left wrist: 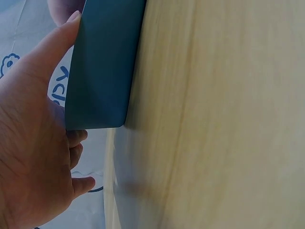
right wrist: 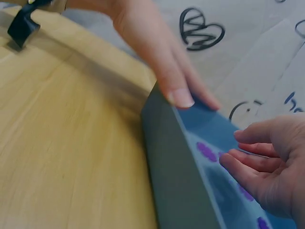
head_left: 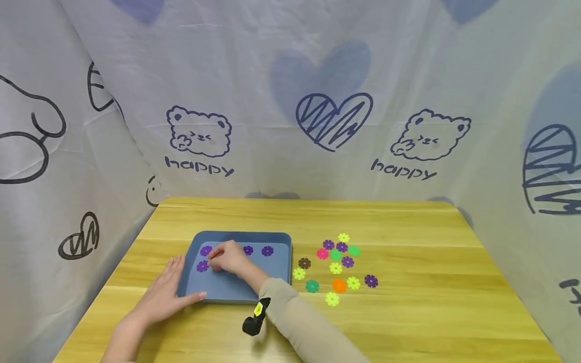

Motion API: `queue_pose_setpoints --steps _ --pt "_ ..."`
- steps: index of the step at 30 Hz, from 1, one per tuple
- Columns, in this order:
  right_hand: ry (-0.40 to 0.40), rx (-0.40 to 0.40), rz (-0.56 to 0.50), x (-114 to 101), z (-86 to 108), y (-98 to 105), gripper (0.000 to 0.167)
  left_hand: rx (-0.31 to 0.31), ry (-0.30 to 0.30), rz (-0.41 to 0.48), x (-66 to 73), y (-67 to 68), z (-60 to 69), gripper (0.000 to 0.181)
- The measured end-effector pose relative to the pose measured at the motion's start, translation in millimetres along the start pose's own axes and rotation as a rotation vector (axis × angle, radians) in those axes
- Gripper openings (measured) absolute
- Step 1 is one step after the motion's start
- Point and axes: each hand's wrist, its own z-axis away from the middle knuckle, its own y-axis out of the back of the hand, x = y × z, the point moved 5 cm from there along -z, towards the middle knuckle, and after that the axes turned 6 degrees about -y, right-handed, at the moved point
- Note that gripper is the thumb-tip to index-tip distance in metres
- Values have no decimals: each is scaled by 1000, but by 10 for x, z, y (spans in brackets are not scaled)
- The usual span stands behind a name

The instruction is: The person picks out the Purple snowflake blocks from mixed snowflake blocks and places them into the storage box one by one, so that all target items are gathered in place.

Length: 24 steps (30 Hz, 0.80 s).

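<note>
Along the left end of a blue-grey tray [head_left: 236, 292] lies my left hand [head_left: 159, 297], its fingers extended beside the wall and its thumb at the front rim. The left wrist view shows that hand [left wrist: 38, 119] against the tray's corner [left wrist: 102, 71]. Inside the tray, my right hand [head_left: 230, 258] is bent over the left part, fingertips beside a purple disc [head_left: 202, 265] and another purple disc [head_left: 206, 250]. In the right wrist view, the right hand's [right wrist: 267, 164] thumb and fingers are apart, with no piece visible between them; a purple disc [right wrist: 206, 151] lies just beyond.
Two purple discs, one [head_left: 248, 250] behind the right hand and one [head_left: 267, 250] farther right, lie near the tray's back wall. Several loose notched discs, including an orange disc [head_left: 339, 285] and a brown disc [head_left: 304, 263], lie right of the tray on the wooden table [head_left: 431, 282].
</note>
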Motion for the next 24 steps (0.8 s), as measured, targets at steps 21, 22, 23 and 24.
queue_pose_setpoints --steps 21,22,23,24 --pt "245 11 -55 -20 557 962 20 6 13 3 -31 -23 26 115" --pt "249 25 -59 9 587 1032 19 8 10 3 -27 -21 22 115" --pt "255 41 -62 38 619 1104 19 11 7 2 -23 -17 16 115" --pt "258 60 -59 72 648 1177 20 12 5 2 -19 -12 10 115"
